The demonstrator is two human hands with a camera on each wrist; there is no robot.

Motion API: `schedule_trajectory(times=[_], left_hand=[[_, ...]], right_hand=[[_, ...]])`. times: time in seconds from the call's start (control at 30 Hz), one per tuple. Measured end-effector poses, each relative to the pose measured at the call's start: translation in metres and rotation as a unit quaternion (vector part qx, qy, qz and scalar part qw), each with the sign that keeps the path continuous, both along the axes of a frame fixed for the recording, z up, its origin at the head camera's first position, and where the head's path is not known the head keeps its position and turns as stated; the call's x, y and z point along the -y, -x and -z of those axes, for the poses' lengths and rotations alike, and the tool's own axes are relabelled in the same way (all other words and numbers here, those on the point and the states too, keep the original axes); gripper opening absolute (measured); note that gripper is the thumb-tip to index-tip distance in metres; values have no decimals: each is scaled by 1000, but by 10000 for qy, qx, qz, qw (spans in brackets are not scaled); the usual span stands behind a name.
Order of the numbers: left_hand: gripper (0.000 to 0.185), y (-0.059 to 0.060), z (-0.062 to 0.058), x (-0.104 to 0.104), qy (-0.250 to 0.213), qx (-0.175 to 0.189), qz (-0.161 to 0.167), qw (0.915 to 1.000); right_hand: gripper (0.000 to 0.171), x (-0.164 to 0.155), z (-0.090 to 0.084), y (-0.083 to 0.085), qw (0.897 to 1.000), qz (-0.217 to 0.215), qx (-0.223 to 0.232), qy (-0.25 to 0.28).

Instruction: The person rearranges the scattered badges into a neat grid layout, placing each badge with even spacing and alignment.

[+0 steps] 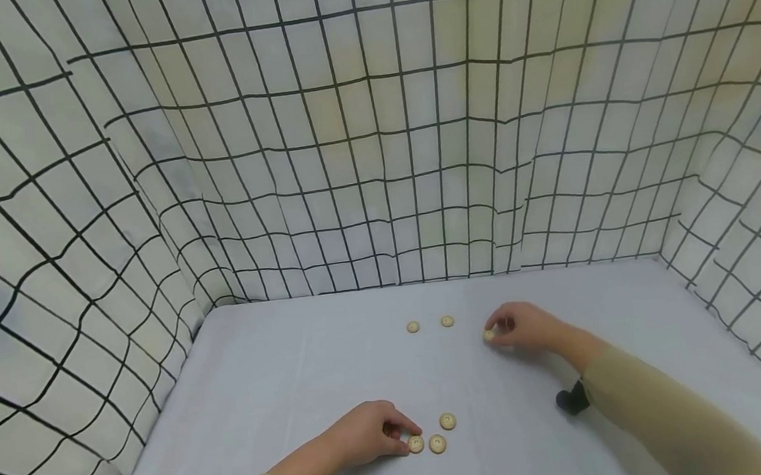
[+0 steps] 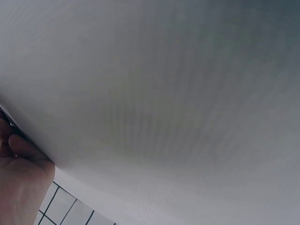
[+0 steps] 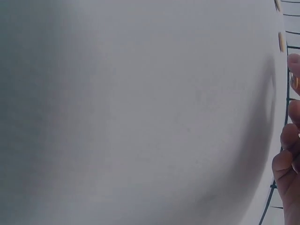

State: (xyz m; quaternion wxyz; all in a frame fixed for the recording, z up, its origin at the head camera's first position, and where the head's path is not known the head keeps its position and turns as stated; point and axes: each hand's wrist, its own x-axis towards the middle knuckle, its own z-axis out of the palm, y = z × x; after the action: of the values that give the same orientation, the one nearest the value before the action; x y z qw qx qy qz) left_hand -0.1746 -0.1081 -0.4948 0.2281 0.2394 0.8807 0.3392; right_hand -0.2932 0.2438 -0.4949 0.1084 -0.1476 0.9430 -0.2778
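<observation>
Nearest me, the left hand [image 1: 366, 434] pinched a wooden button [image 1: 415, 443] flat on the pale tabletop [image 1: 285, 387], two more buttons [image 1: 443, 432] just beside it. Farther off, the right hand [image 1: 525, 326] curled its fingertips round another button [image 1: 489, 334], near a far pair [image 1: 430, 324]. Sliding each gently, kept flat, seemed wisest.

Head view high, forward-down; wrist views skim table [image 1: 283, 371] close.

Both wrist views cut each hand [image 2: 18, 187] off at the edge, and the buttons' [image 1: 447, 421] holes are too small to count.
</observation>
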Motion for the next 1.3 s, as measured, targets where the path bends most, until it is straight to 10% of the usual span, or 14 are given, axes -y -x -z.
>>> schedule_trajectory(times=[1.3], left_hand=[[20, 1, 2, -1, 87, 64, -68, 9999]], right_hand=[[33, 6, 3, 28, 9963, 820, 271, -30]])
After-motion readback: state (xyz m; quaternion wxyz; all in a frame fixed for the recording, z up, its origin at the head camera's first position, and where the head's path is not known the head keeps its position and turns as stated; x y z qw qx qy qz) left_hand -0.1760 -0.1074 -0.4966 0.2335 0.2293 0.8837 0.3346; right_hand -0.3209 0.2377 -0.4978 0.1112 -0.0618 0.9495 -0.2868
